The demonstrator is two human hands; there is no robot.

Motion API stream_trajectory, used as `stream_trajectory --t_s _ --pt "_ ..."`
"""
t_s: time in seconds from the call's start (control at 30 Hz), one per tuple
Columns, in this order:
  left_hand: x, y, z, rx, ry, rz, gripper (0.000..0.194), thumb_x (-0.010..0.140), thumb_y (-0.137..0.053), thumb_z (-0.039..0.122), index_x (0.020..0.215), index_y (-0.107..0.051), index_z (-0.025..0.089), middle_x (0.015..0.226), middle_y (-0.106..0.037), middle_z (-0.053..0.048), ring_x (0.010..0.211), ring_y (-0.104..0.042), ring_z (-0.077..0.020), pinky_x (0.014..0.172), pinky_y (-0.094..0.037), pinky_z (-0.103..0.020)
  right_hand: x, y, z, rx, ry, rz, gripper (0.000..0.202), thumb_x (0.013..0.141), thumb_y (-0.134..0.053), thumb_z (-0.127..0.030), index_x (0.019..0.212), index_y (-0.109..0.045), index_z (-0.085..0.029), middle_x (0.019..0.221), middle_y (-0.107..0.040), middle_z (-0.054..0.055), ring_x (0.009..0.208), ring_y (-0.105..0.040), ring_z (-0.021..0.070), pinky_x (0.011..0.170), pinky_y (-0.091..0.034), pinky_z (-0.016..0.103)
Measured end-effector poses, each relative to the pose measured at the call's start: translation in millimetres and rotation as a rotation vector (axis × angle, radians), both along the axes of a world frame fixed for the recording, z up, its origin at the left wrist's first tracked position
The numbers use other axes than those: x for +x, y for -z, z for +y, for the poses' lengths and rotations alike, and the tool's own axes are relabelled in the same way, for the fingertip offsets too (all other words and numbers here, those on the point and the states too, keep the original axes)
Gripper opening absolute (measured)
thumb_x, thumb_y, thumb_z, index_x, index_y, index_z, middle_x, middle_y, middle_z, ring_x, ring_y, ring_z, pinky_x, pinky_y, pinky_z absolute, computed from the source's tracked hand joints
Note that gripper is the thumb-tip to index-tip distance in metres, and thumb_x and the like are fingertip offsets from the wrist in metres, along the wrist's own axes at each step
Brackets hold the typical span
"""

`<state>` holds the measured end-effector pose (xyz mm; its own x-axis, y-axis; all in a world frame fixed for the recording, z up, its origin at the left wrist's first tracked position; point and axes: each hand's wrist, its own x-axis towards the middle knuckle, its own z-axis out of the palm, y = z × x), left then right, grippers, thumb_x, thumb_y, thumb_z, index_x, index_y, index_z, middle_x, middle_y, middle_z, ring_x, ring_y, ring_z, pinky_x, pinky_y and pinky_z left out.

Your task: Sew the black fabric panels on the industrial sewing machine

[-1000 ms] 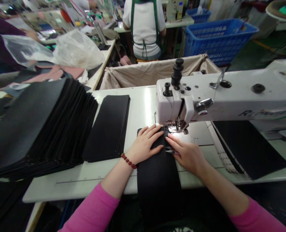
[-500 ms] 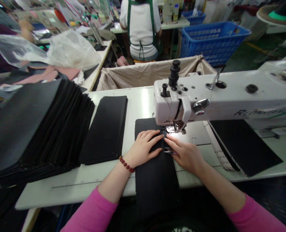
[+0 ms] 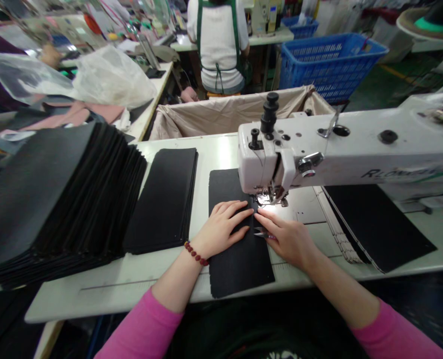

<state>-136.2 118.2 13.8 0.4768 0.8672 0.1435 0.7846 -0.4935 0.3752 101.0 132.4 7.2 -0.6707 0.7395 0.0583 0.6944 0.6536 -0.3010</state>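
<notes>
Left hand (image 3: 227, 227): fingers spread flat, unclenched, on the black panel (image 3: 240, 259). Right hand (image 3: 287, 239): fingers grasping small snips (image 3: 265, 235), tips at the panel's right edge. Panel lies on the surface (image 3: 161, 269), its far end beside the sewing machine's needle area (image 3: 268, 198).

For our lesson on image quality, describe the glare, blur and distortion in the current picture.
Head view: glare on the table, bright light under the sewing machine; lettering smeared; far workroom soft; left stack looks stretched towards the edge.
</notes>
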Motion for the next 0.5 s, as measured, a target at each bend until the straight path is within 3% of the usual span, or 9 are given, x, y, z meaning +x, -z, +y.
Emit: stream_trajectory --t_s 0.5 --pt "-0.5 -1.0 -0.1 0.012 -0.001 -0.001 0.04 0.096 -0.05 0.028 0.136 -0.05 0.029 0.142 -0.047 -0.006 0.13 -0.042 -0.0259 0.109 -0.034 -0.046 -0.1 2.8 -0.7 0.0 0.015 0.009 0.056 0.089 -0.05 -0.022 0.144 -0.043 -0.026 0.149 -0.044 0.003 0.104 -0.066 0.0211 0.082 -0.056 0.033"
